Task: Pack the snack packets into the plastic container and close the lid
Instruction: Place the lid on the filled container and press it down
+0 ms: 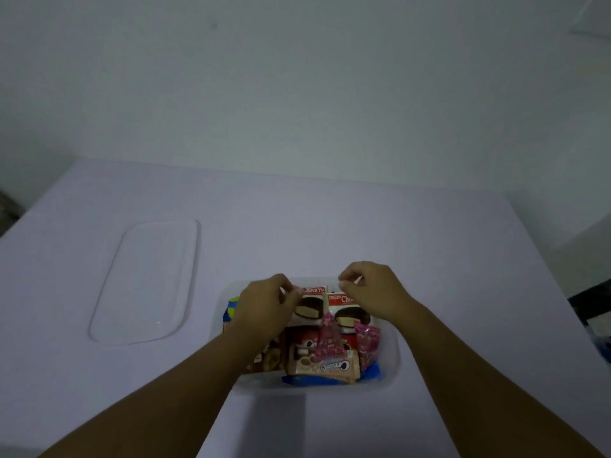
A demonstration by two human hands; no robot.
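Plastic container (390, 355) sits near edge, centre-right of the table (330, 226), packed full: two Choco Pie packets (344, 310) at its far end, pink sachets (330, 342) and a Cream-O packet (325, 366) on top nearer me. No loose packets visible on the table, so packing looks about done. Lid (145, 282) lies flat, well apart, at roughly 10 o'clock from the container, long axis running 12–6, about parallel to the container's. Left hand (264, 305) pinches the far corner of the left Choco Pie packet; right hand (370, 289) has fingers curled over the far rim, pinch contents unclear. Left hand is nearer the lid, so reach left for it.
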